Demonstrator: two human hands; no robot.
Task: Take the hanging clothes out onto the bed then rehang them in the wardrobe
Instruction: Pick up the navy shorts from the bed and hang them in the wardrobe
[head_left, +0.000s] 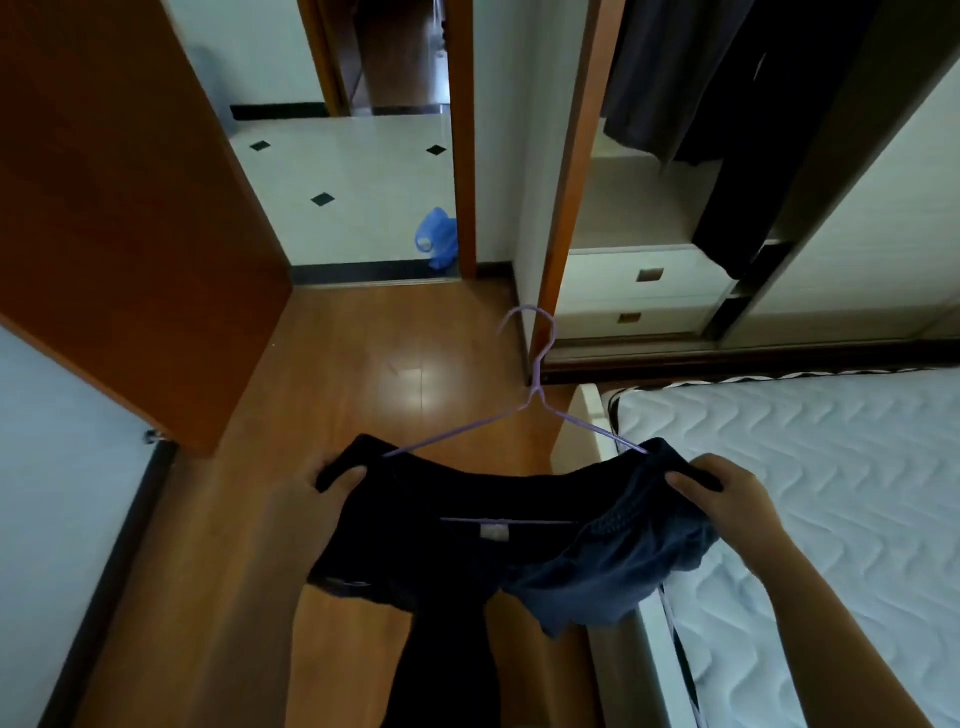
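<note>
The thumb of the left hand (311, 506) lies on top of one corner of the dark garment (467, 535). Its other fingers are tucked under the cloth, so it pinches that corner. The right hand (732, 493) does the same at the other corner, with the thumb on top and the fingers curled under. Both hands hold the cloth by its top edge and stretch it wide between them. The two arms reach forward from the bottom of the view. The left arm is partly hidden behind the cloth. The right arm is bare and comes in from the lower right, above the edge of the bed (810, 467).

The garment sits on a thin purple hanger (535, 400). The hanger's two sides go into the cloth near each hand. Its hook points away from the person. The rest of the cloth hangs down over the wooden floor (363, 374).

The bed has a white quilted top and is on the right. The wardrobe (639, 208) is open ahead, with dark clothes (727, 130) hanging inside and two white drawers (644, 291) below. A brown door (114, 208) stands open on the left. A blue bag (439, 244) lies on the tiles past the doorway.
</note>
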